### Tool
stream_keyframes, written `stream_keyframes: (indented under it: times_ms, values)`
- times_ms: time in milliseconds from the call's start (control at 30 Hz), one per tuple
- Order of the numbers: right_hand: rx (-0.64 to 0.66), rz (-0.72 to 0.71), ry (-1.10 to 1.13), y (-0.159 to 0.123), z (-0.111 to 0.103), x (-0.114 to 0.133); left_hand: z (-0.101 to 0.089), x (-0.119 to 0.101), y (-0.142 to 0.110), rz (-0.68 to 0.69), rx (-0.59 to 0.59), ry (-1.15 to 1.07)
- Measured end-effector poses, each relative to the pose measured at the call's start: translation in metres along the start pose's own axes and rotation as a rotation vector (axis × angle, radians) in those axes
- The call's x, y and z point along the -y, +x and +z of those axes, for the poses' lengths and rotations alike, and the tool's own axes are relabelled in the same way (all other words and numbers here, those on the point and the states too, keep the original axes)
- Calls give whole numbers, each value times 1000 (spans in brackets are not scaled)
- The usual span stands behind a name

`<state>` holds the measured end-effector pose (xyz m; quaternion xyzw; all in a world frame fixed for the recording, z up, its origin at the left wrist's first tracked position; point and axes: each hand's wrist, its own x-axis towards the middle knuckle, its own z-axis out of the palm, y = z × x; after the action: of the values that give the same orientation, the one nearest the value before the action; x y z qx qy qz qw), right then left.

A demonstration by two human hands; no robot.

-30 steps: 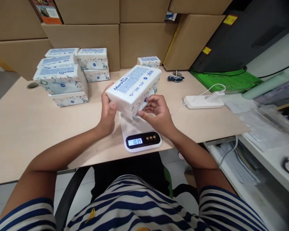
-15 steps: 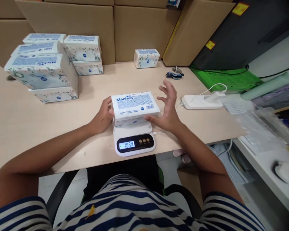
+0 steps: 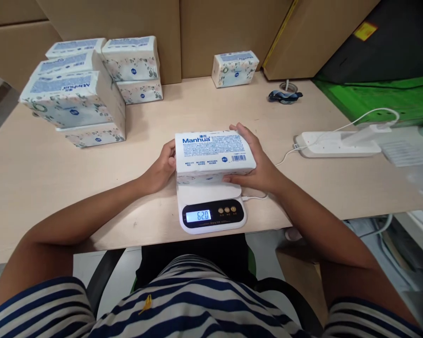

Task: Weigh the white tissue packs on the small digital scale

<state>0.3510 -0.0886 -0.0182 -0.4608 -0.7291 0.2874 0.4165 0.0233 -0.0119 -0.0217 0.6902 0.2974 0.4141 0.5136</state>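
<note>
White tissue pack [image 3: 215, 152], one: lying on the scale [image 3: 211, 217], between two hands. Right hand [image 3: 262, 166]: clasped round the right end, thumb on the near side, fingers beyond. Left hand [image 3: 160, 170]: touching the left end; whether it grips, I cannot tell. Cardboard boxes [image 3: 229, 33], far side: contents hidden. Stacked packs [image 3: 70, 112]: far left. Single pack [image 3: 235, 70]: far side. Power strip [image 3: 338, 144]: right.
</note>
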Motion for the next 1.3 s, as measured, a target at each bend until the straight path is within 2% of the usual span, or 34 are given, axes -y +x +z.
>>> stream_keyframes:
  times_ms: [100,267,533,733,1033,1300]
  values:
    - [23,2,23,3,-4,-3,-4,7,1,-28,170,-109]
    - [83,-54,86,10,-4,-11,-11,19,4,134,284,-92]
    - [50,-42,152,14,-4,-13,-8,23,12,159,271,-140]
    - [-4,-45,194,12,-5,-14,-5,23,17,156,225,-82]
    - [-4,-33,196,13,-5,-15,-5,19,18,186,212,-54]
    - [16,-30,215,12,-7,-15,-3,19,19,139,177,-104]
